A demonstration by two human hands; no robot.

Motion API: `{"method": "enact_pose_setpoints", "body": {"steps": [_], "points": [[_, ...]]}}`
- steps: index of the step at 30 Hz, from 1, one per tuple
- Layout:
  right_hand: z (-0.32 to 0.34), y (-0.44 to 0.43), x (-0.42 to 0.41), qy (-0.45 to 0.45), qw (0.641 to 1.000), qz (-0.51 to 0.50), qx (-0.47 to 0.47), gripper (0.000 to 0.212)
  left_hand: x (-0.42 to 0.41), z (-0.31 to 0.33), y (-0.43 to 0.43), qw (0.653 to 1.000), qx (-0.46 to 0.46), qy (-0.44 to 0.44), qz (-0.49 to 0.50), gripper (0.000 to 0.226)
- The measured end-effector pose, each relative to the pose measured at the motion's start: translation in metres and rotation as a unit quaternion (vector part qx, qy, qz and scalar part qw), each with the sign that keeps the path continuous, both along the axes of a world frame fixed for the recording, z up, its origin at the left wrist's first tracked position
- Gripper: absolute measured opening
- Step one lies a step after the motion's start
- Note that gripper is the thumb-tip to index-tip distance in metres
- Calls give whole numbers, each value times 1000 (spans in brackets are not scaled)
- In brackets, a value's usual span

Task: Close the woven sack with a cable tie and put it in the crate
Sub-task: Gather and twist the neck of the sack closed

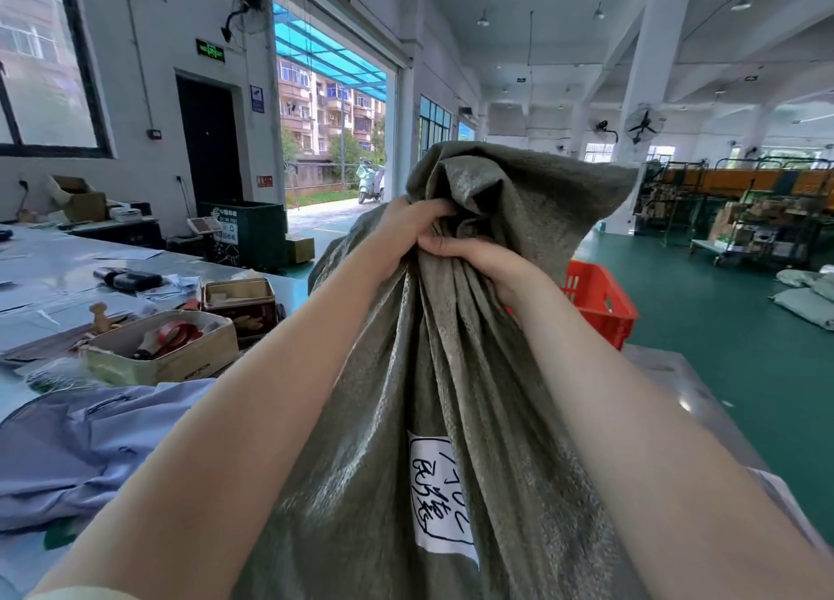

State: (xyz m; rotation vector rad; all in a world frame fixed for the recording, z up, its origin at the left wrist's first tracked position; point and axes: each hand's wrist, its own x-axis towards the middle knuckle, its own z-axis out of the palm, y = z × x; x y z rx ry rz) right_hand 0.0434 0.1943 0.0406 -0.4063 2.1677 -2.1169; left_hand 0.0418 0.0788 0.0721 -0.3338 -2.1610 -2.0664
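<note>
A tall grey-green woven sack (451, 374) stands upright right in front of me, with a white hand-written label low on its front. Its mouth is bunched into a neck, and the loose top flops up above the neck. My left hand (401, 234) grips the gathered neck from the left. My right hand (478, 256) clasps the same neck from the right, touching the left hand. A red plastic crate (600, 301) sits just behind the sack on the right, partly hidden by it and my right arm. I see no cable tie.
A long worktable (67, 274) on the left carries open tins and boxes (171, 351), red tape, papers and a blue garment (90, 446). A green bin (248, 234) stands by the open doorway. Green floor, filled sacks (803, 297) and shelving carts lie to the right.
</note>
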Motion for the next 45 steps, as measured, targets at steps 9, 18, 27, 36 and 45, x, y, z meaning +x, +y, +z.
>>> {"method": "enact_pose_setpoints", "body": {"steps": [9, 18, 27, 36, 45], "points": [[4, 8, -15, -45, 986, -118, -110, 20, -17, -7, -63, 981, -8, 47, 188, 29], [2, 1, -4, -36, 986, -48, -153, 27, -17, -27, -30, 975, -195, 49, 93, 49], [15, 6, 12, -10, 995, 22, -94, 19, 1, 12, -15, 993, -36, 99, 46, 10], [-5, -7, -4, -2, 977, -176, -117, 43, 4, 11, -21, 999, -12, 35, -10, 20], [-9, -8, -2, -57, 978, -131, -152, 17, -8, -23, -59, 927, -312, -204, -43, 85]]}}
